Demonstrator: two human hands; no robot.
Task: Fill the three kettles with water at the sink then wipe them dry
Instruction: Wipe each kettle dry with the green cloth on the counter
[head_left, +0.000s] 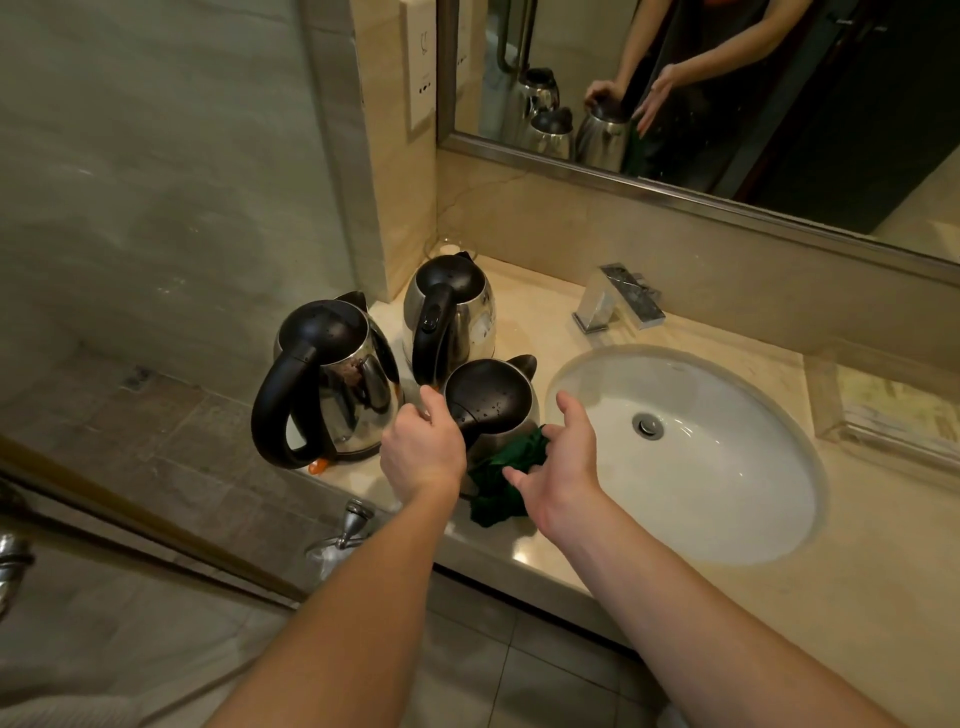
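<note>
- We hold the near kettle (488, 400) with the left hand (423, 452), fingers curled where its handle sits. The handle itself is hidden under the hand. This kettle stands on the counter (675, 603), between the sink (727, 493) and the other two kettles.
- The right hand (558, 467) is spread and holds nothing. It is just over the green cloth (511, 467); we cannot tell whether it touches.
- Droplets show on the near kettle's lid, so we judge the handle may also be wet and could slip in the grip.
- The cloth lies against the near kettle's base. Pulling it sharply could tilt the kettle and spill water.
- The rear kettle (449, 306) and the left kettle (327, 374) stand close by. Swinging the near kettle while wiping could knock them.
- The left kettle sits near the counter edge, with its handle past it. A bump could send it to the floor.
</note>
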